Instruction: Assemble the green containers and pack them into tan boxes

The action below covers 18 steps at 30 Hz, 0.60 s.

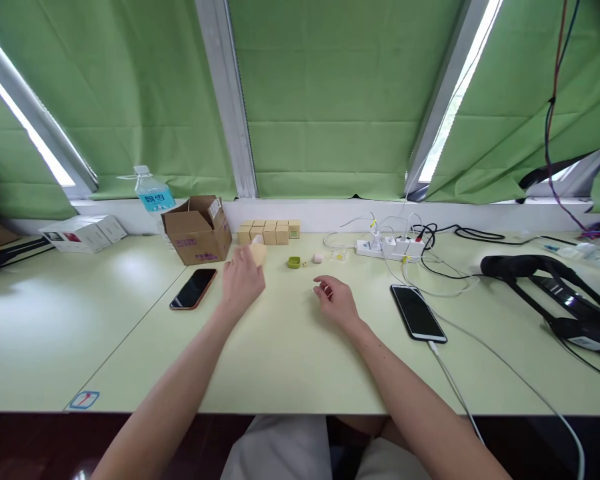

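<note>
My left hand [243, 279] is closed at the fingertips on a small tan cardboard piece [259, 254], blurred and partly hidden by the fingers. Just behind it stands a row of small brown boxes [276, 233] against the wall. My right hand [336, 300] hovers over or rests on the table with fingers loosely curled and apart, nothing seen in them. Beyond it lie a small olive-green square tray [294, 263], a tiny yellowish piece [305, 264], a pale pink block [318, 258] and a clear little packet [339, 255].
An open carton [199, 231] and a water bottle [153, 190] stand back left, near a phone [193, 289]. To the right are a charging phone [418, 313], a power strip [390, 248] with tangled cables, and a black headset [555, 300]. White boxes [83, 233] sit far left.
</note>
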Available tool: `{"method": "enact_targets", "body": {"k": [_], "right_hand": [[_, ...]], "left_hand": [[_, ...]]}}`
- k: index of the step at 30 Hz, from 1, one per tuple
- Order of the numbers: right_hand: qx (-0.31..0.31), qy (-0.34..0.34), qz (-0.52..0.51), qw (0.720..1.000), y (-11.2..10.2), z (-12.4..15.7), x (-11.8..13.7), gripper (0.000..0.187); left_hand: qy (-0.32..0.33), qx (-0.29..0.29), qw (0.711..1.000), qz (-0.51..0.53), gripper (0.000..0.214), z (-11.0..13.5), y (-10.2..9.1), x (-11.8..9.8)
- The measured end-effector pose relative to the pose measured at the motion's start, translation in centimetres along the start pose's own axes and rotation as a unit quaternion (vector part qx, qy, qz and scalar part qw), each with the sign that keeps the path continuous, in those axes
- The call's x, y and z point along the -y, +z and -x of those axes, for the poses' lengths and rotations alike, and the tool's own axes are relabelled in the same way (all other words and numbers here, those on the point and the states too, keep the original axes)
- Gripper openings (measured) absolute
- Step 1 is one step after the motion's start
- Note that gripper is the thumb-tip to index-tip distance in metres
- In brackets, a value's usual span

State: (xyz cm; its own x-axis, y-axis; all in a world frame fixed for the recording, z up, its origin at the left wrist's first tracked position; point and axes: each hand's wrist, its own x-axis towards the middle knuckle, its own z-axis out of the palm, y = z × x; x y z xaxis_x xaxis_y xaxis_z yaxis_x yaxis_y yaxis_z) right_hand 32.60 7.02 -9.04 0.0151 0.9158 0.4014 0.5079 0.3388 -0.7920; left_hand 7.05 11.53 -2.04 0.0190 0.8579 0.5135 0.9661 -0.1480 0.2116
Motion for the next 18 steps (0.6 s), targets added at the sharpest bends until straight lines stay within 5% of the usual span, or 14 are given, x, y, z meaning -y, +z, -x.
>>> {"method": "enact_targets", "body": {"k": [5,8,15,18], "right_hand": [[0.045,-0.018,-0.292,0.955,1.5,0.8,2.0,0.069],[0.039,-0.029,-0.324,0.945,1.5,1.0,2.9,0.068],[0.002,0.002,-0.348,0.937,0.6,-0.1,2.3,0.063],[-0.002,0.011,-0.345,0.938,-0.1,-0.4,1.7,0.066]], "left_hand": [[0.180,-0.074,0.970,0.146,0.066,3.2,1.8,-6.7],[0.231,-0.102,0.948,0.192,0.066,4.7,3.2,-8.9],[0.274,-0.091,0.910,0.298,0.066,6.3,3.8,-7.9],[0.225,-0.076,0.892,0.384,0.062,5.2,3.5,-6.3]]}}
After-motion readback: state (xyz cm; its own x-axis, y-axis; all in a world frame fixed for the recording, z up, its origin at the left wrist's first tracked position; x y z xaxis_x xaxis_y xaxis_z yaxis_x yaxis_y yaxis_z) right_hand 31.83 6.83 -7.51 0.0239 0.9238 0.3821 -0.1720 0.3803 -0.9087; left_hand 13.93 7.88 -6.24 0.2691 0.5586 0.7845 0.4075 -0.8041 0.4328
